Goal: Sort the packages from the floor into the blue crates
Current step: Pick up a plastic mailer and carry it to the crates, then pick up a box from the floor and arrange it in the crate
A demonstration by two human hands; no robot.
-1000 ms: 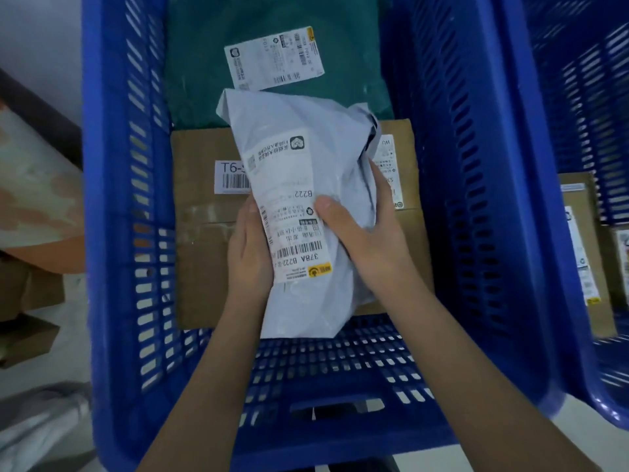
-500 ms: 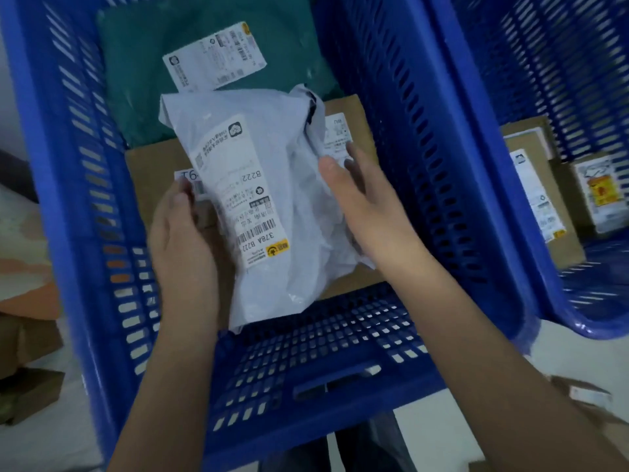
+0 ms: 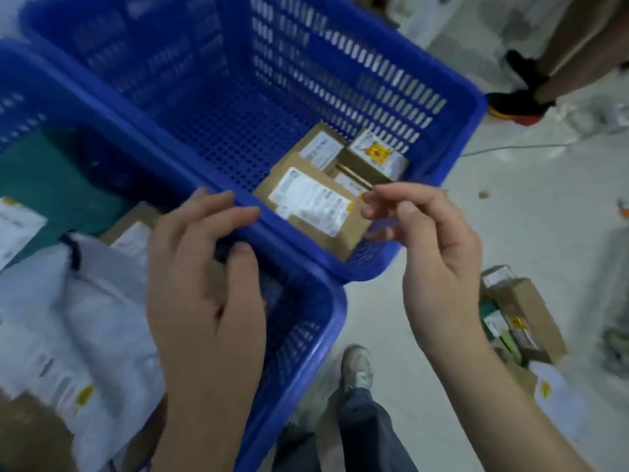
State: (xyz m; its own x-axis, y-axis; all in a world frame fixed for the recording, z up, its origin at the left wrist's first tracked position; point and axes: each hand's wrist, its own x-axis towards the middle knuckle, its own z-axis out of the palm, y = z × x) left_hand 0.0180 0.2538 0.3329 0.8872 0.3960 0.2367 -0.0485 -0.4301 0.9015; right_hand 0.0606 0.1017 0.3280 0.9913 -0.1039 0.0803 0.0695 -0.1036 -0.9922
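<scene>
Cardboard boxes (image 3: 316,202) fill far blue crate (image 3: 452,137); grey mailer (image 3: 88,318) lies in near crate (image 3: 326,321).

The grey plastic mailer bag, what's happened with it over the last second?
Both hands let go of the grey plastic mailer bag; it now lies in the near blue crate. The left hand and right hand are empty, shifted rightward. The green parcel stayed put.

Two blue slotted plastic crates sit side by side on the pale floor (image 3: 425,318). The left crate (image 3: 326,321) holds a white plastic mailer bag (image 3: 85,318) on brown cardboard boxes (image 3: 136,219). The right crate (image 3: 469,107) holds several small labelled cardboard boxes (image 3: 313,202). Right of both, more cardboard parcels (image 3: 524,315) lie on the floor.
</scene>
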